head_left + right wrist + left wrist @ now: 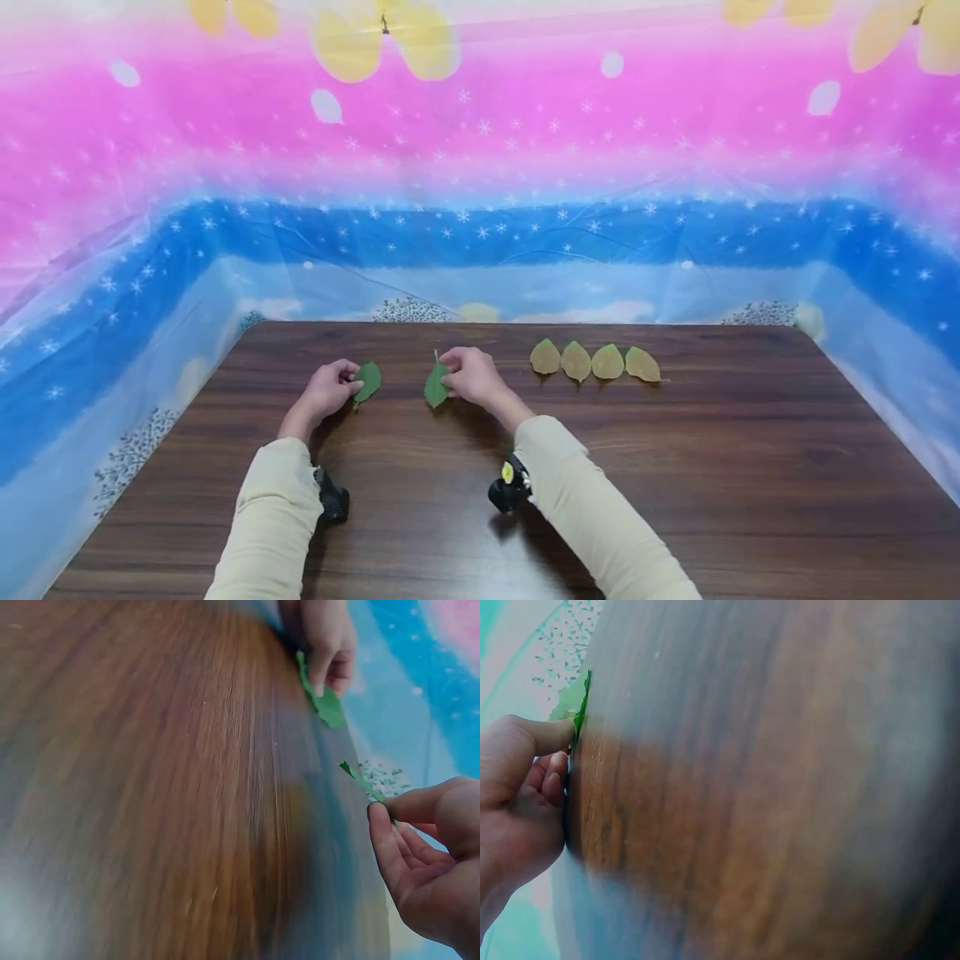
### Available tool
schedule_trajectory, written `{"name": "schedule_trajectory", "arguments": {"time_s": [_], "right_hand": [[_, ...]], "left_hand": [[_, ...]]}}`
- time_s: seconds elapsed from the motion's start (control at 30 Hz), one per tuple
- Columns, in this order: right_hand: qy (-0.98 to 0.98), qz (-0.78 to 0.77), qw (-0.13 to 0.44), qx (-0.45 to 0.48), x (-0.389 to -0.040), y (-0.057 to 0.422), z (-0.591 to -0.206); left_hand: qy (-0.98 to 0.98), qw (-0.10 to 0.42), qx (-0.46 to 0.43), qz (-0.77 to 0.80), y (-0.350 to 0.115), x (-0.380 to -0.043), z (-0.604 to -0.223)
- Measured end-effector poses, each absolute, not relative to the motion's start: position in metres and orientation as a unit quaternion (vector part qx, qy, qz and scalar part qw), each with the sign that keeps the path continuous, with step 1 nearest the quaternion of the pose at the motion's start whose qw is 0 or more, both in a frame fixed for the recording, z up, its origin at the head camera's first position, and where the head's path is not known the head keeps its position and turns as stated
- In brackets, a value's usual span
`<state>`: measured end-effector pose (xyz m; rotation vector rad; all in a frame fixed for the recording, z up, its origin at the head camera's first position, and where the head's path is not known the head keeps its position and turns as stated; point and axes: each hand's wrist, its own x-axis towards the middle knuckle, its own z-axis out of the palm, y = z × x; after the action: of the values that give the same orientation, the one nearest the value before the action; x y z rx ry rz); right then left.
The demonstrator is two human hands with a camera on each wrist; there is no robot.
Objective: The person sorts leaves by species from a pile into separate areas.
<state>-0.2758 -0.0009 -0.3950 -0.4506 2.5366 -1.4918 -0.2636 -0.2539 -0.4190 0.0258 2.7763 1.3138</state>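
My left hand [328,390] pinches a green leaf [368,382] by its left edge, near the back left of the table. In the left wrist view the thumb presses on that leaf [576,705], which is seen almost edge-on. To the right of it, my right hand [474,377] pinches a second green leaf [436,385] between thumb and finger, its stem pointing away. The right wrist view shows this leaf [362,781] at the fingertips, apart from the other leaf [328,706] under the left hand.
Several yellowish leaves with green edges form a row right of my hands, among them a leftmost leaf [545,357] and a rightmost leaf [642,364]. Beneath everything is a dark wooden table [712,483]. A printed pink and blue cloth [525,225] hangs behind and beside it.
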Motion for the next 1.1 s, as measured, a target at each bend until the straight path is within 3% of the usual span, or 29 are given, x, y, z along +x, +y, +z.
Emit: {"name": "schedule_trajectory", "arguments": {"time_s": [0.23,0.5,0.73,1.1], "right_hand": [[0.850,-0.506,0.092,-0.115,-0.279,-0.039,-0.404],[0.879,-0.465,-0.031,-0.096,-0.277,-0.058,-0.434],[0.886,-0.434,-0.087,-0.140,-0.288,-0.064,-0.450],[0.902,-0.402,-0.104,-0.114,-0.277,-0.072,-0.439]], "left_hand": [[0.899,0.020,0.012,0.437,-0.252,-0.262,-0.429],[0.900,0.012,0.020,0.436,-0.248,-0.263,-0.430],[0.900,0.012,0.013,0.436,-0.251,-0.259,-0.423],[0.905,0.000,0.011,0.426,-0.255,-0.259,-0.423]]}}
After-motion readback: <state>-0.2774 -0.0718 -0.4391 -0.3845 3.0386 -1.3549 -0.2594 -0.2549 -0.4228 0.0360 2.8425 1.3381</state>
